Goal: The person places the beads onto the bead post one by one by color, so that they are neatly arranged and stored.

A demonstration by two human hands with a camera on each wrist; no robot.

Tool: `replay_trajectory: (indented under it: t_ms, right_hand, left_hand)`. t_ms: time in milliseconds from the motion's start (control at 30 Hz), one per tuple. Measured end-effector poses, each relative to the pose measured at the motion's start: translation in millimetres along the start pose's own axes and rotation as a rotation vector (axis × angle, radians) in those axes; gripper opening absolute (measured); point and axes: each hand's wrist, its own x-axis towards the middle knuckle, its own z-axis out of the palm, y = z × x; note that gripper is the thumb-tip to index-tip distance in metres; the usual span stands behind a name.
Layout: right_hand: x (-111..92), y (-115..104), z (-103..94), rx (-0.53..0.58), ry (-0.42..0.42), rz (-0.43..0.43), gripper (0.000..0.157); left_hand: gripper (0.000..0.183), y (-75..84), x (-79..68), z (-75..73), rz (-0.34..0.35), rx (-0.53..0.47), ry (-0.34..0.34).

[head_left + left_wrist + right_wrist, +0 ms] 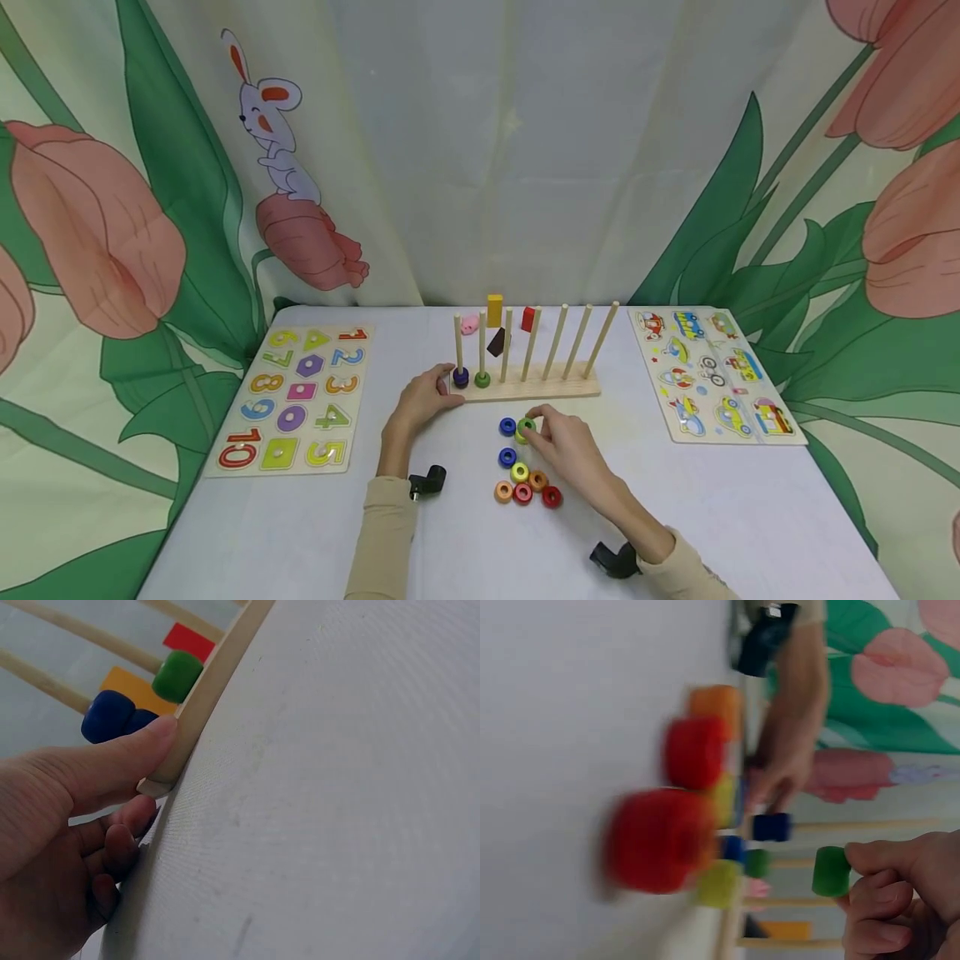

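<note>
A wooden peg stand (555, 386) with a row of upright pegs stands at the table's middle. My left hand (422, 402) grips its left end, thumb (154, 742) on the base's edge and fingers (120, 847) bent around the corner. Dark blue beads (461, 378) sit on the leftmost peg, and a green bead (482, 380) on the one beside it. In front of the stand, my right hand (573, 450) pinches another green bead (831, 871) between thumb and fingertips, raised off the table. Beneath this hand lie loose beads, among them blue (507, 457), yellow (520, 472) and red (552, 497).
A number puzzle board (251, 417) lies at the left, and a vehicle picture board (720, 379) at the right. Behind the pegs are a yellow block (495, 310), a red block (528, 318), a dark brown block (497, 342) and a small pink figure (469, 324). A printed curtain (510, 167) hangs behind the table.
</note>
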Motion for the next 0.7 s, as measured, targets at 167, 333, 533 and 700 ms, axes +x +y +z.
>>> replay_trajectory:
  t_ms: [167, 333, 533, 700]
  right_hand:
    - [29, -35, -22.7, 0.064, 0.108, -0.076, 0.028]
    - [56, -64, -37.8, 0.082, 0.182, -0.188, 0.03]
    - [89, -88, -51.7, 0.058, 0.293, -0.294, 0.032]
    - [110, -96, -53.4, 0.02, 0.296, -0.296, 0.03]
  left_hand:
    - [0.068, -2.6, 0.9, -1.0, -0.004, 0.013, -0.001]
    - [0.068, -4.0, 1.8, -1.6, -0.001, 0.021, 0.0]
    - [0.068, -4.8, 2.5, -1.6, 0.021, 0.025, 0.008]
    - [0.068, -1.8, 2.0, -1.9, 0.04, 0.011, 0.004]
